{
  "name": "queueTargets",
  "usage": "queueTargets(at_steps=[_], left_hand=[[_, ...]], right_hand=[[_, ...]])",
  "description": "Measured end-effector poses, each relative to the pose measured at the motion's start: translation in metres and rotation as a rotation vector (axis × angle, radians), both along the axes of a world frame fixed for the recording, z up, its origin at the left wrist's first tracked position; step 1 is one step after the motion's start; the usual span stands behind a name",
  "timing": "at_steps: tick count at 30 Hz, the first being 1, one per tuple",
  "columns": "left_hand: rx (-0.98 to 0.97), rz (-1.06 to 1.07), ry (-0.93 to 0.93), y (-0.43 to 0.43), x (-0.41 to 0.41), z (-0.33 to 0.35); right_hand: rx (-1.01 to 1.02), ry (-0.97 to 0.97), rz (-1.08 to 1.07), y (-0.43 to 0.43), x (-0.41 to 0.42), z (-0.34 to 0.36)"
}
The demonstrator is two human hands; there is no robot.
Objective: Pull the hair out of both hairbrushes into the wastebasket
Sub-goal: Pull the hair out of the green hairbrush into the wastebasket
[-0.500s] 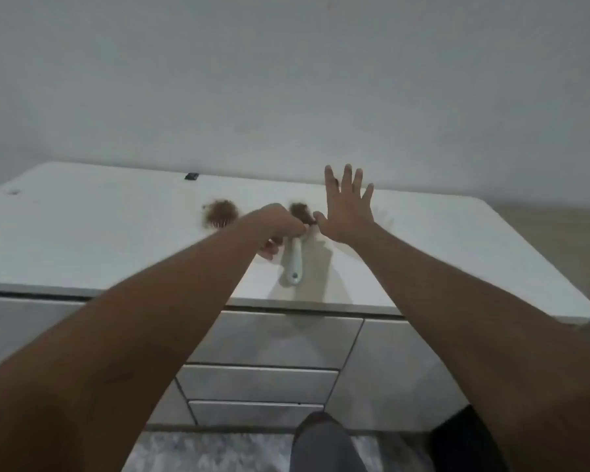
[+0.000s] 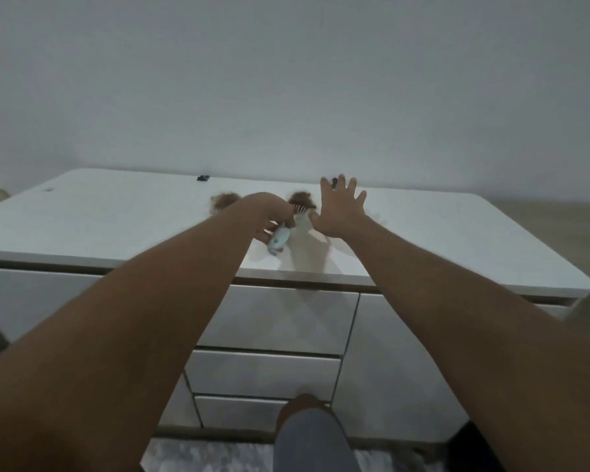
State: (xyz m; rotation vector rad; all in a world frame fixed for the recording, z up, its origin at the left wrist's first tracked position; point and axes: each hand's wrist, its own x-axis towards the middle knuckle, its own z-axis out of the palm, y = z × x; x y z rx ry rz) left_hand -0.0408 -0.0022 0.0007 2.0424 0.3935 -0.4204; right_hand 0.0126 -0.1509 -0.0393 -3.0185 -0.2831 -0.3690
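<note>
Pale-blue hairbrush (image 2: 279, 238) gripped in left hand (image 2: 269, 214) mid-frame, brown hair (image 2: 300, 198) on bristles, right hand (image 2: 341, 212) spread wide, over white desk (image 2: 116, 229)

Dim, soft, bluish; wide-angle edge distortion.

Wall (image 2: 286, 97) closes counter (image 2: 457, 233) rear; hair-filled hairbrush (image 2: 223, 200) just left of left hand (image 2: 269, 216); counter right side open.

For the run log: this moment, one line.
left hand grips pale-blue plastic hairbrush | right hand open beside its brown-haired bristles | second brown hair clump on white countertop | wastebasket unseen
</note>
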Motion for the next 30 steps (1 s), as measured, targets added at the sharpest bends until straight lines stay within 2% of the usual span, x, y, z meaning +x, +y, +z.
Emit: queueTargets(at_steps=[3,11,21,26,30], left_hand=[[-0.157,0.059,0.029,0.019,-0.007,0.005],[-0.340,0.198,-0.096,0.101,-0.033,0.020],[-0.320,0.531,-0.131,0.234,-0.123,0.013],[-0.296,0.778,-0.170,0.294,-0.200,-0.009],[-0.264,0.934,-0.117,0.321,-0.274,-0.041]], right_hand=[[0.021,-0.009,0.027,0.013,0.001,0.004],[0.071,-0.049,0.215,0.089,-0.004,0.018],[0.088,-0.012,0.629,0.253,-0.058,0.021],[0.095,0.019,0.837,0.333,-0.111,0.006],[0.074,0.082,0.974,0.386,-0.171,-0.027]])
